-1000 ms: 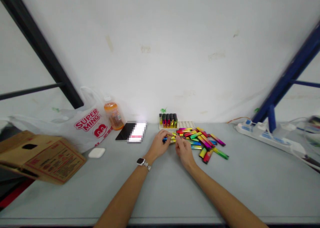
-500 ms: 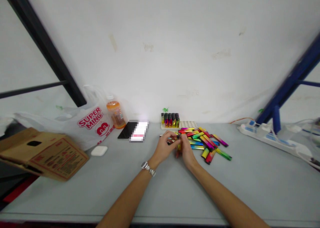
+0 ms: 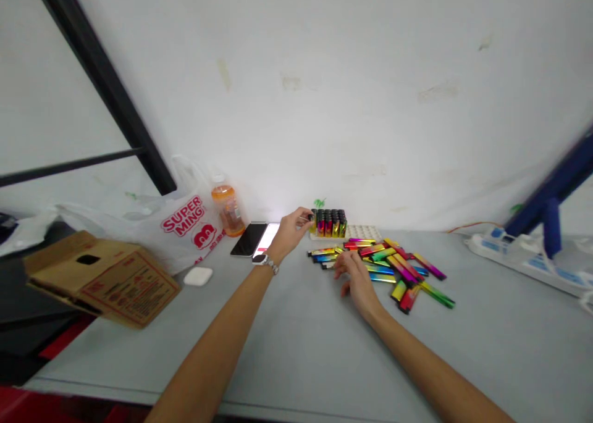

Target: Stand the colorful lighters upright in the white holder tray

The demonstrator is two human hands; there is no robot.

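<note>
My left hand [image 3: 293, 230], with a silver watch on the wrist, pinches a lighter [image 3: 313, 224] by its dark top end. That lighter stands upright at the left end of a pale holed tray [image 3: 365, 232]. Beside it, rows of upright lighters [image 3: 332, 223] with black tops and shiny coloured bodies fill the tray's left part. My right hand [image 3: 357, 280] hovers over or touches the left side of a loose pile of metallic rainbow lighters [image 3: 401, 268]. Its fingers are loosely bent and apart, and I see nothing held in them.
To the left are an open cardboard box [image 3: 125, 287], a white plastic bag [image 3: 185, 225], an orange drink bottle [image 3: 228, 210], a white case [image 3: 198, 276] and a dark tablet with a bright phone [image 3: 245, 241]. A white power strip [image 3: 523, 259] lies at the right. A wall stands behind.
My hands have parted. The left has moved up and away to the tray with a lighter, while the right has opened beside the pile. The view has shifted slightly.
</note>
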